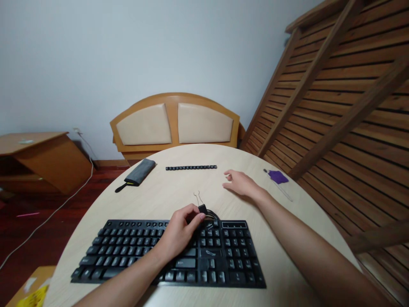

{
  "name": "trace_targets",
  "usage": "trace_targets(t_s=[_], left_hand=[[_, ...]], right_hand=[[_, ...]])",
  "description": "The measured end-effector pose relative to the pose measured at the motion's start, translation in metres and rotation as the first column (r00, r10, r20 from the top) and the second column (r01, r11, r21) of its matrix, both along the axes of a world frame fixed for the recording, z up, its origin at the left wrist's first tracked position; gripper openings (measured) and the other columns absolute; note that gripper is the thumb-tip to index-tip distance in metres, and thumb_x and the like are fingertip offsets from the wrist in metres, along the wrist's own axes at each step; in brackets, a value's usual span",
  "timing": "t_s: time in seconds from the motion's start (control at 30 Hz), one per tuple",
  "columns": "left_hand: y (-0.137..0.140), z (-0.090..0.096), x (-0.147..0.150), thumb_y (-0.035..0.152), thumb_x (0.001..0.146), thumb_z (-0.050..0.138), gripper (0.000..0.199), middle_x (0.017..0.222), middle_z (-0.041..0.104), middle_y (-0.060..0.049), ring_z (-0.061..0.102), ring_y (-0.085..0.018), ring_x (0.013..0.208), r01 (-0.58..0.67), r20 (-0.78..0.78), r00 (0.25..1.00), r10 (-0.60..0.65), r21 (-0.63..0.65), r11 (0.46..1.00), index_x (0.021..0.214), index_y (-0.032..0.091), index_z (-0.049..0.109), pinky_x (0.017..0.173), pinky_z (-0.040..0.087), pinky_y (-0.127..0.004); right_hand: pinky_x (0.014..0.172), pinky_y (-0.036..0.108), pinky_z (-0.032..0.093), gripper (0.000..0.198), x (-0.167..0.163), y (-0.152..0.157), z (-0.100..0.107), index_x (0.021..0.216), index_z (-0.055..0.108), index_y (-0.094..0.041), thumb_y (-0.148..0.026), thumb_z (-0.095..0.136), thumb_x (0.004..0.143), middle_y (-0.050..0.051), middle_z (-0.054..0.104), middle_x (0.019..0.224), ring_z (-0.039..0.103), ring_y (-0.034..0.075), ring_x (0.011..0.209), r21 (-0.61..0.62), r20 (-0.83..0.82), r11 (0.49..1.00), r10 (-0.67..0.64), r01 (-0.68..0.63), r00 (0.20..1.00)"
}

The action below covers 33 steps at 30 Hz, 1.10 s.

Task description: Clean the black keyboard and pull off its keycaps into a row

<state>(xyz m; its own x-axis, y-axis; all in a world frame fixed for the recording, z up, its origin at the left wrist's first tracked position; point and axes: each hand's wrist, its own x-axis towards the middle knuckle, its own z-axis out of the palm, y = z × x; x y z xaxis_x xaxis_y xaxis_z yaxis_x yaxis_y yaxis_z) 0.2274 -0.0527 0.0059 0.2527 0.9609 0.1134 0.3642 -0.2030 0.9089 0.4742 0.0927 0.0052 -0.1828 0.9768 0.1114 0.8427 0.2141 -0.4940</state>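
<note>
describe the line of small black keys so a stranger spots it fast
Start at the pale, rounded table. Look past the black keyboard, toward the headboard: the line of small black keys lies across the table. Unlike the keyboard's keys, these form one row directly on the tabletop.

At the lower centre of the frame, the keyboard (188, 263) is presenting black plastic with a soft sheen, and the wire tool (202, 209) at its upper edge is combining black plastic with thin metal wire. The tabletop (191, 182) is showing smooth, pale wood grain; left of centre, the pouch (142, 171) is displaying matt grey cloth. At right, the slatted panel (361, 140) is exposing brown wood.
</note>
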Motion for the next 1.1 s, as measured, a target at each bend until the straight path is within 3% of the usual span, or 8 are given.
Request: trace_targets(t_s=[0.07, 0.17, 0.33, 0.6, 1.1], left_hand=[[0.0, -0.001, 0.0, 0.04, 0.093, 0.053, 0.027, 0.074, 0.06, 0.0, 0.054, -0.016, 0.072, 0.005, 0.002, 1.0, -0.005, 0.01, 1.0, 0.08, 0.017, 0.059, 0.067, 0.04, -0.027], [0.0, -0.001, 0.0, 0.04, 0.093, 0.053, 0.027, 0.074, 0.061, 0.0, 0.054, -0.016, 0.072, 0.012, 0.001, 1.0, -0.012, 0.019, 1.0, 0.081, 0.017, 0.059, 0.066, 0.04, -0.027], [-0.001, 0.001, 0.0, 0.04, 0.093, 0.054, 0.027, 0.073, 0.06, 0.001, 0.052, -0.015, 0.07, 0.012, -0.004, 1.0, -0.012, 0.05, 0.999, 0.079, 0.017, 0.059, 0.066, 0.04, -0.026], [-0.004, 0.012, 0.001, 0.036, 0.092, 0.054, 0.026, 0.072, 0.06, 0.001, 0.052, -0.015, 0.07, -0.001, -0.047, 0.999, 0.007, 0.118, 0.993, 0.076, 0.017, 0.06, 0.066, 0.04, -0.025], [-0.007, 0.015, 0.004, 0.035, 0.092, 0.053, 0.024, 0.074, 0.063, 0.0, 0.055, -0.016, 0.072, -0.039, -0.017, 0.999, 0.04, 0.097, 0.995, 0.079, 0.017, 0.062, 0.068, 0.042, -0.026]], right_hand=[[0.081, 0.033, 0.048, 0.033, 0.0, -0.033, 0.012, 0.109, 0.068, -0.018, -0.037, 0.067, 0.082, 0.01, 0.072, 0.103, 0.066, 0.025, 0.093, -0.06, 0.006, 0.992, 0.114, -0.113, 0.994], [0.082, 0.034, 0.049, 0.035, -0.003, -0.082, 0.03, 0.109, 0.068, -0.02, -0.046, 0.056, 0.09, 0.009, 0.072, 0.102, 0.066, 0.023, 0.092, -0.142, -0.105, 0.945, 0.283, -0.296, 0.953], [0.099, 0.039, 0.043, 0.051, -0.012, -0.133, 0.04, 0.125, 0.06, -0.023, -0.048, 0.069, 0.082, 0.008, 0.063, 0.122, 0.056, 0.026, 0.115, -0.124, -0.144, 0.823, 0.538, -0.554, 0.831], [0.098, 0.037, 0.044, 0.054, -0.019, -0.14, 0.016, 0.124, 0.056, -0.023, -0.041, 0.075, 0.077, 0.006, 0.058, 0.118, 0.055, 0.023, 0.112, -0.015, -0.16, 0.854, 0.512, -0.52, 0.844], [0.097, 0.038, 0.044, 0.052, -0.034, -0.145, 0.005, 0.123, 0.056, -0.021, -0.041, 0.074, 0.078, 0.006, 0.063, 0.116, 0.056, 0.023, 0.111, 0.067, -0.166, 0.855, 0.518, -0.514, 0.839]])
